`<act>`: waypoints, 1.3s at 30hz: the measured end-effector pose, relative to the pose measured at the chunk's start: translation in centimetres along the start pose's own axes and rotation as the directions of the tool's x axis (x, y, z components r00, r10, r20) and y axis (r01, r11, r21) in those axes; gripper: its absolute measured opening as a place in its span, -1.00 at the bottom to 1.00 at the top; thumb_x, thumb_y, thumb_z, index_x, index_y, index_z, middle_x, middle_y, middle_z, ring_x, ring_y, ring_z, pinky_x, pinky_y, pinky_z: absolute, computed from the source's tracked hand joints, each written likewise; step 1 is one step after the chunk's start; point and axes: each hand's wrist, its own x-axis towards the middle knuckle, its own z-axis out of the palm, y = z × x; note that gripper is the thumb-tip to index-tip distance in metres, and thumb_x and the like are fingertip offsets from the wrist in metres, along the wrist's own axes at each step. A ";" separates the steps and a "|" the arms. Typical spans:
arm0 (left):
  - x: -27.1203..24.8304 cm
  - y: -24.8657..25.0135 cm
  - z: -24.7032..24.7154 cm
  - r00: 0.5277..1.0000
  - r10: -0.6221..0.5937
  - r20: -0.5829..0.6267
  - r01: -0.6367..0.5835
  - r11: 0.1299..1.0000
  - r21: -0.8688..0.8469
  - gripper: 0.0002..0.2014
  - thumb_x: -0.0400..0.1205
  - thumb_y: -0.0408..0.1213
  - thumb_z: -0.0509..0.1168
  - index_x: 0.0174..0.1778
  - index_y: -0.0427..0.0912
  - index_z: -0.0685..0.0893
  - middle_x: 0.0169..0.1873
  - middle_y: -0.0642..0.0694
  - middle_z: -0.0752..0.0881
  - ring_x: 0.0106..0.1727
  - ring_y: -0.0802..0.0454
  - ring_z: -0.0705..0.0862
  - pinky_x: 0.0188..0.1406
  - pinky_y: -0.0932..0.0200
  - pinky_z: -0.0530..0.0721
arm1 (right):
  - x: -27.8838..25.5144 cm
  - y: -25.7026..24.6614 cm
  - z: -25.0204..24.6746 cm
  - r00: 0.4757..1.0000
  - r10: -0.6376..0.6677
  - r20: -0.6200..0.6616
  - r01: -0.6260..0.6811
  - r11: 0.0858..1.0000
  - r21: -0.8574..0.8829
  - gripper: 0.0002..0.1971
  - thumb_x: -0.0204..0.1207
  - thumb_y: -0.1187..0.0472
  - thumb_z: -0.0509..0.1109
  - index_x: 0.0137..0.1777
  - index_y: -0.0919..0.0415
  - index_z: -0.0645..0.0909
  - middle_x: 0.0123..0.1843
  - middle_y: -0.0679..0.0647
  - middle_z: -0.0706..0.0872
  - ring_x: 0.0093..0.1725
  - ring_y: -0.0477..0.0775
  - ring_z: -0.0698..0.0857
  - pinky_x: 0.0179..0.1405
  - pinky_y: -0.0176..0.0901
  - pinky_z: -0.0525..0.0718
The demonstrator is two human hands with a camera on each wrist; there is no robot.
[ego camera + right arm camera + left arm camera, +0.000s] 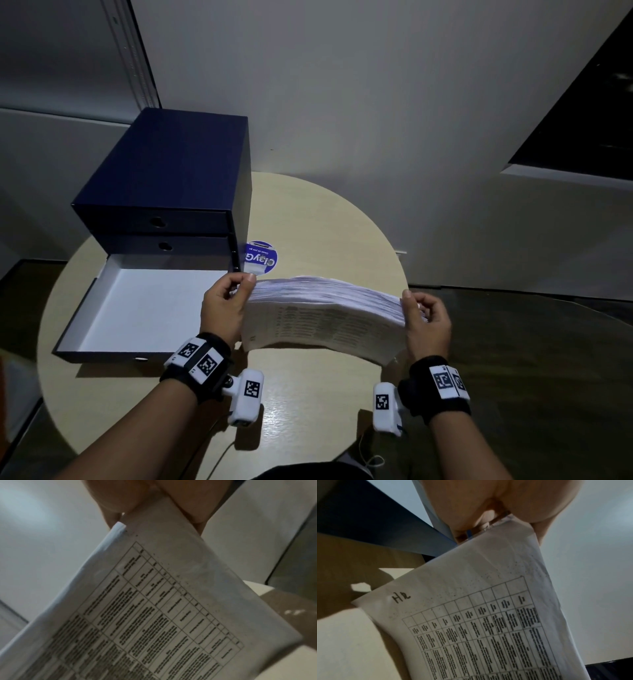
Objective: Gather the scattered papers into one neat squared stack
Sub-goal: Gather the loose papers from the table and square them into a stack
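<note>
A thick stack of printed papers (322, 318) stands on its long edge above the round table, bowed in the middle, the near sheet showing a printed table. My left hand (226, 305) grips the stack's left end, thumb on top. My right hand (424, 318) grips the right end. In the left wrist view the stack (488, 615) shows a grid and handwritten "H2", with my left hand's fingers (488, 513) curled around its top corner. The right wrist view shows the stack (163, 608) pinched at its upper corner by my right hand's fingers (188, 500).
A dark blue drawer box (164, 178) stands at the table's back left, its bottom drawer (147, 308) pulled out with a white inside. A round blue sticker (261, 257) lies on the beige table (308, 394) behind the stack. White walls rise behind.
</note>
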 end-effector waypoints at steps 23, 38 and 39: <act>-0.2 -3.3 -0.9 0.945 -0.162 0.284 0.113 0.977 0.183 -0.49 0.42 -0.76 0.14 -0.03 -0.01 0.59 -0.03 -0.17 0.67 0.12 -0.26 0.63 -0.02 -0.27 0.73 | -1.4 3.2 -2.2 0.928 0.269 0.258 -0.284 0.959 0.022 -0.46 0.46 0.70 0.19 0.29 0.15 0.47 0.00 0.05 0.63 0.25 0.33 0.59 -0.21 -0.08 0.55; -0.2 -2.2 -0.3 0.956 -0.215 0.198 0.194 0.973 0.122 -0.71 0.40 -0.63 0.18 -0.20 -0.13 0.60 -0.22 -0.24 0.67 -0.11 -0.28 0.62 -0.18 -0.10 0.59 | -1.0 1.8 -1.3 0.961 0.111 0.253 -0.129 0.990 0.056 -0.55 0.43 0.73 0.22 0.01 0.14 0.58 -0.14 0.12 0.68 -0.08 0.13 0.64 -0.35 -0.28 0.63; 0.0 -2.4 -0.4 0.953 -0.220 0.206 0.201 0.973 0.112 -0.69 0.32 -0.61 0.17 -0.18 -0.14 0.60 -0.21 -0.26 0.66 -0.08 -0.35 0.62 -0.16 -0.14 0.58 | -1.0 1.5 -1.2 0.960 0.107 0.260 -0.129 0.989 0.068 -0.57 0.43 0.75 0.19 0.05 0.23 0.58 -0.14 0.15 0.67 -0.11 0.11 0.64 -0.43 -0.36 0.65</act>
